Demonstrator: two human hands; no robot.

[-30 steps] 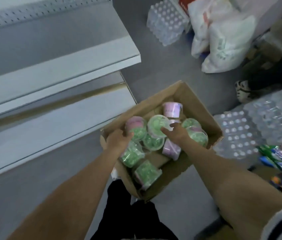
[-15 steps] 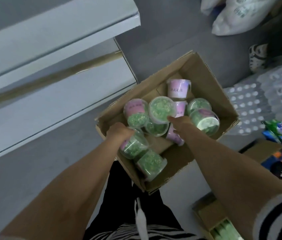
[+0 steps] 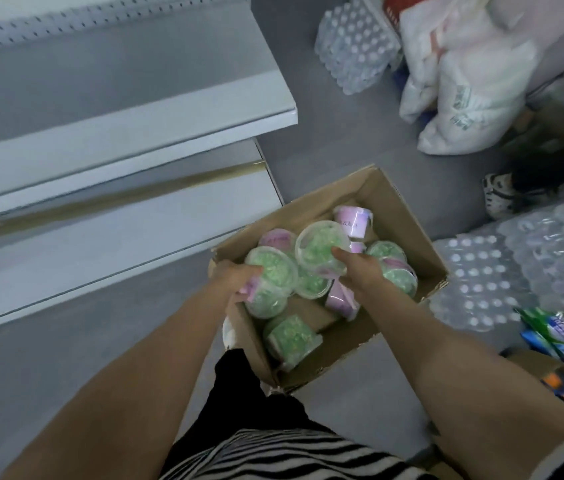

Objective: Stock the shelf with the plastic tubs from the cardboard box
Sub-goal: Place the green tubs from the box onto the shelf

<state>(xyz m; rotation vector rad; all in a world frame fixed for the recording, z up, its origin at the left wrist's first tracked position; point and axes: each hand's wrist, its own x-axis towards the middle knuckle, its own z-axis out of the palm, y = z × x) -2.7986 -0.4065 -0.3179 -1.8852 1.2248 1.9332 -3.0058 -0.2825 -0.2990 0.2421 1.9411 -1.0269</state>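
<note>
Two tubs are held inside the box (image 3: pixel 408 216): the left hand (image 3: pixel 235 275) grips one tub (image 3: pixel 268 282), the right hand (image 3: pixel 356 268) grips another (image 3: pixel 320 245). Tubs are judged light, rigid and slick-walled; a grip round the side below the lid is advised. Box walls are low, and the shelf (image 3: pixel 128 244) alongside lies bare.

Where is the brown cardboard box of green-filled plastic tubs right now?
The brown cardboard box sits on the grey floor at centre of the head view, right of the white metal shelf, with shrink-wrapped water bottles on its right.
</note>
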